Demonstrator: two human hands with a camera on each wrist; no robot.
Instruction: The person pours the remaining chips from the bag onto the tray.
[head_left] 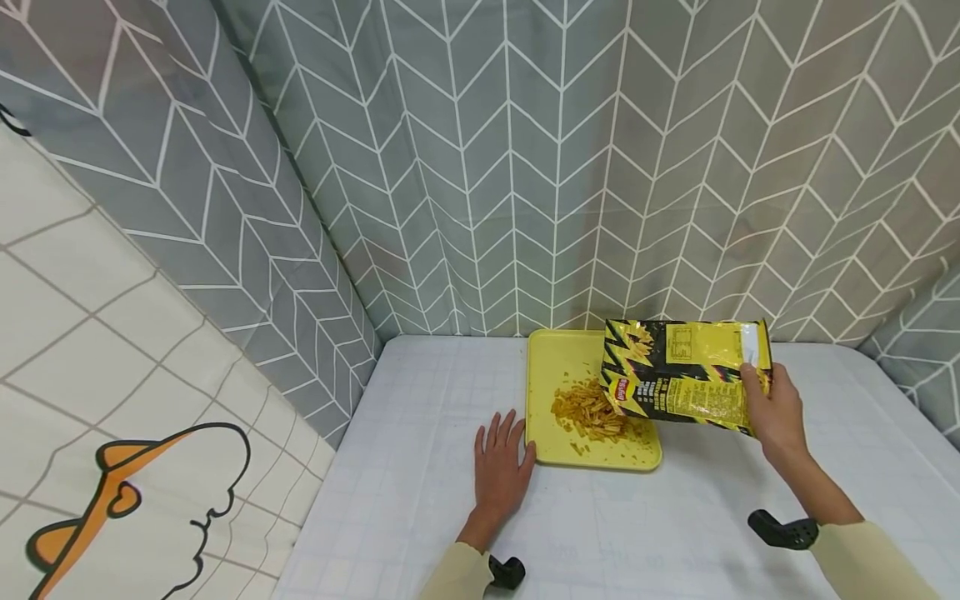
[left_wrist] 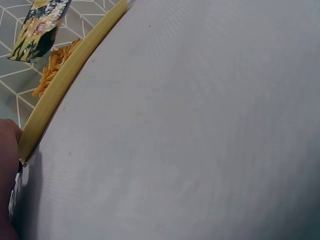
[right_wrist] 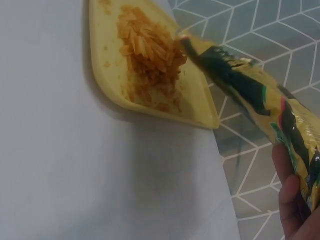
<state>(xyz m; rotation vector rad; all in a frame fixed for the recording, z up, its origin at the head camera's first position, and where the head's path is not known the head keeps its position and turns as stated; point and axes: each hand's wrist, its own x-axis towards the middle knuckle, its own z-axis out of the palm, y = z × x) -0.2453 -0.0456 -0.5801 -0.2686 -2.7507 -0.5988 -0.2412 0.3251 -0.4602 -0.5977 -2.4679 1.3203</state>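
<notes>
The snack bag is yellow and black with printed panels, glossy and crinkled, held off the counter and tipped with its open mouth low over the yellow tray. The tray is a shallow rounded rectangle lying flat on the counter near the back curtain. On it lies a loose heap of thin orange-yellow chip sticks, piled right at the bag's mouth, with crumbs scattered toward the tray's near edge.
</notes>
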